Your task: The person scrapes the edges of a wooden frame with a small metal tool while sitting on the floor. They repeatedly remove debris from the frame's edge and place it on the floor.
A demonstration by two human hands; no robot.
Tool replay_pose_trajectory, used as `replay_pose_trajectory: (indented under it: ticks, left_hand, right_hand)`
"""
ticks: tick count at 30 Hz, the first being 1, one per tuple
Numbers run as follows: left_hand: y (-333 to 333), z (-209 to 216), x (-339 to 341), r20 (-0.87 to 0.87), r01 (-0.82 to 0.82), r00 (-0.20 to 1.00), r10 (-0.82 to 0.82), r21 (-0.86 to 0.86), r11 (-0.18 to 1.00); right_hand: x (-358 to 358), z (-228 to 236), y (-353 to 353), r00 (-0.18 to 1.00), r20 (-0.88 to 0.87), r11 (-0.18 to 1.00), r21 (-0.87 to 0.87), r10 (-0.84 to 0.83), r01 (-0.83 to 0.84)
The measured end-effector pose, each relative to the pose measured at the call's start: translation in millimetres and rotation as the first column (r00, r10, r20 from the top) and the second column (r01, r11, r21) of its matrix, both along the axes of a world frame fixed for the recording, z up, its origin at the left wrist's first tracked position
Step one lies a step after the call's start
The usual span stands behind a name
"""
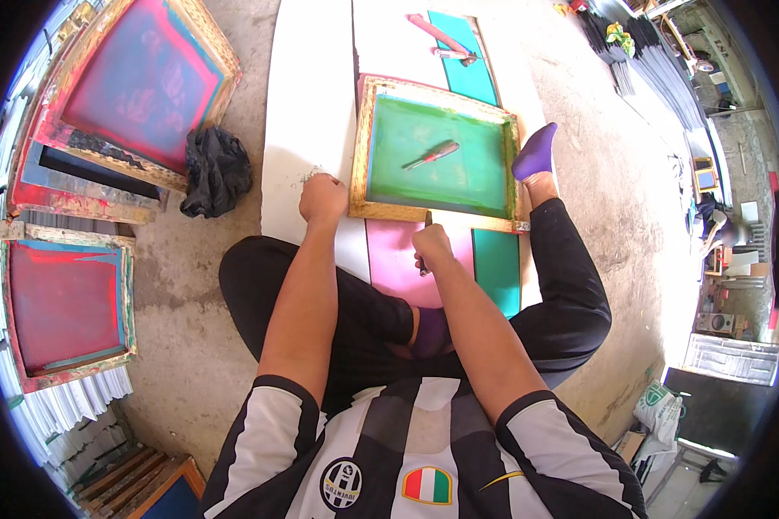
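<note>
A wooden-framed printing screen [385, 212] with green mesh lies flat in front of me. On its mesh [480, 186] rests a screwdriver [442, 150] with a reddish handle. My right hand [434, 246] is closed round a dark hand tool [428, 219], whose tip meets the frame's near edge; its exact kind is mostly hidden by my fingers. My left hand [324, 197] is closed on the white board [299, 130], just left of the frame's near-left corner. Small dark bits [310, 173] lie beside it. Whether its fingers pinch anything is hidden.
Beyond the screen lies a reddish-handled tool [439, 36] on a teal strip [472, 78]. More framed screens [143, 82] and a crumpled black bag [216, 173] stand at the left, with a red screen [65, 307] nearer. My purple-socked foot [535, 154] touches the frame's right side.
</note>
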State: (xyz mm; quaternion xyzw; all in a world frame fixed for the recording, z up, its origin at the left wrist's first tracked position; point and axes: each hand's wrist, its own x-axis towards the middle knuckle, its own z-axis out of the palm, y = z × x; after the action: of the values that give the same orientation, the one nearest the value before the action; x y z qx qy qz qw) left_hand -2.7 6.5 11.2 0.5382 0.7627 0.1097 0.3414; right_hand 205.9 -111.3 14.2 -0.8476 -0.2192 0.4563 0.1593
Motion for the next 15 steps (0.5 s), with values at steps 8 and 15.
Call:
replay_pose_trajectory:
  ticks: [8,15]
  left_hand:
    - [1,0,-2,0.005,-0.018,1.000,0.018,-0.016,1.000]
    - [0,8,-8,-0.026,-0.053,0.998,0.052,-0.055,0.997]
  right_hand:
    - [9,-2,-5,1.000,-0.008,0.999,0.031,0.012,-0.011]
    - [10,-7,-12,0.997,0.015,0.994,0.078,0.079,-0.080]
